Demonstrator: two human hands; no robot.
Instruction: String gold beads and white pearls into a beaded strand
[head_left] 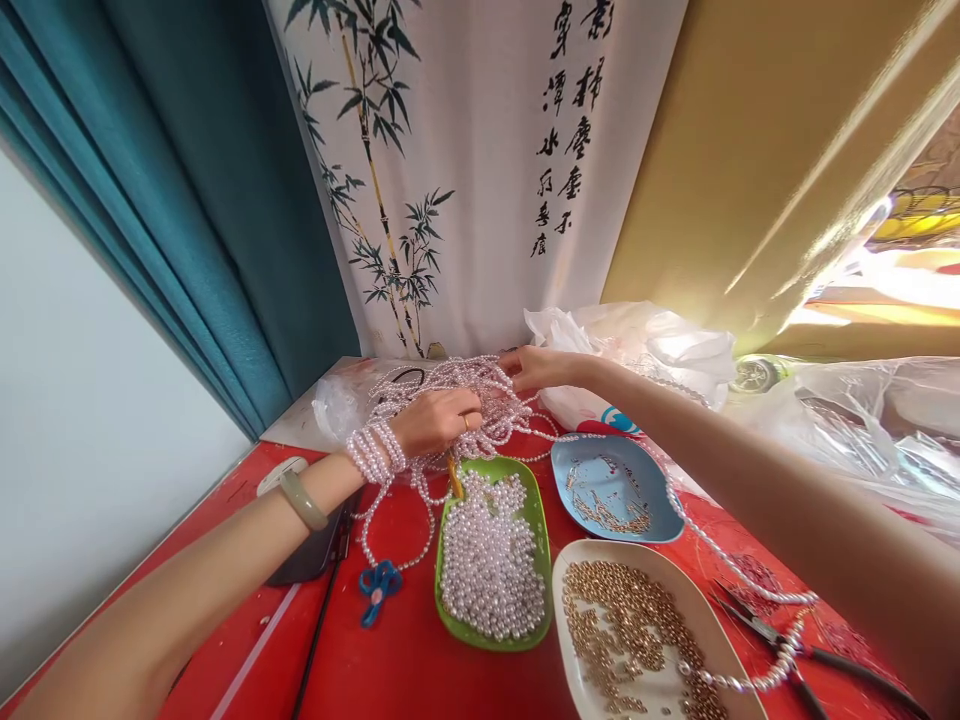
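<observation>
A tangled heap of pale pink-white pearl bead strands lies at the back of the red table. My left hand rests over its near side, fingers curled on the strands; the fingertips are partly hidden. Several rows of the same beads circle my left wrist, above a pale green bangle. At the far right of the heap, my right hand has its bent fingers on a strand. Just in front of my left hand, a green tray holds loose pearl beads.
A blue tray has small gold pieces, and a cream tray holds gold beads. Pliers lie at the right beside a bead strand. A phone, a blue knot and plastic bags are around.
</observation>
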